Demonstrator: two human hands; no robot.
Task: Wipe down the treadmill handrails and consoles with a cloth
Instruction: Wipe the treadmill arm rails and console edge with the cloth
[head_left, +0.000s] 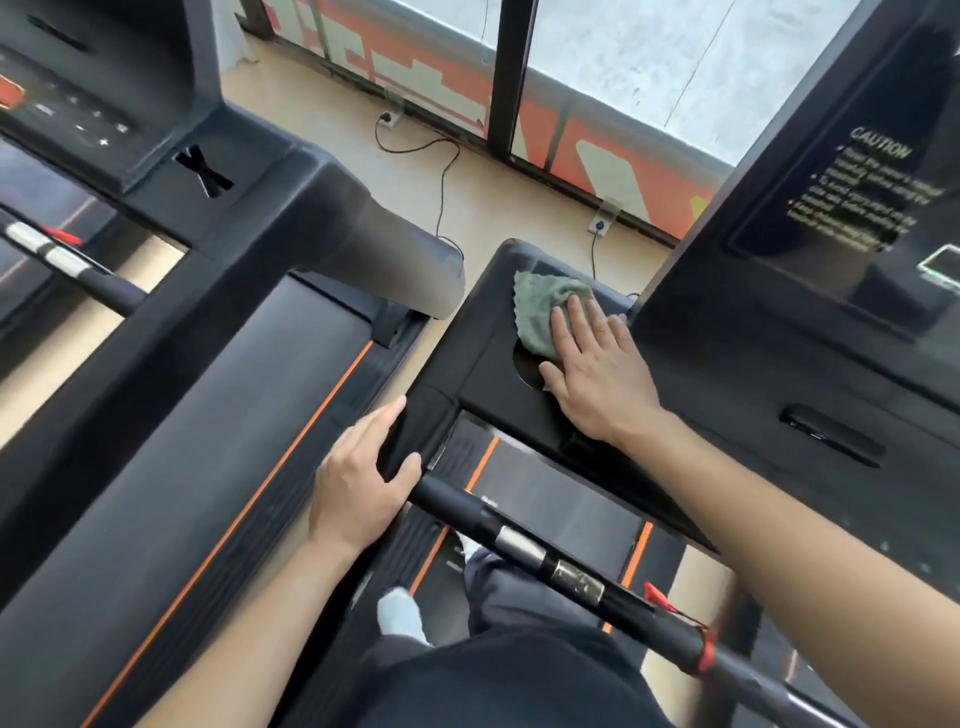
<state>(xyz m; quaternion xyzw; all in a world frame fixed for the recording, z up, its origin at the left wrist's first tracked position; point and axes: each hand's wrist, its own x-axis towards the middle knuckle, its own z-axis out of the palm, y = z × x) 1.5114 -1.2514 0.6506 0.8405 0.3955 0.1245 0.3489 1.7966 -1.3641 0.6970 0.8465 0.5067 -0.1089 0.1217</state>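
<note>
Right hand (597, 374), fingers straight, presses green cloth (540, 312) flat on console (483, 379) left wing. Left hand (358, 483) fingers clasp the console's near corner, bracing. Best: even palm pressure, overlapping strokes, work into the cup recess.

a white heading (880, 143) in capitals reads "caution", at the top of a dark glossy panel (769, 244) on the treadmill console (727, 374) on the right. under it run several bulleted lines of small white print, too blurred to read. on the second console (62, 98), far left, a white plus sign (104, 141) shows among small white symbols that cannot be made out.
</note>
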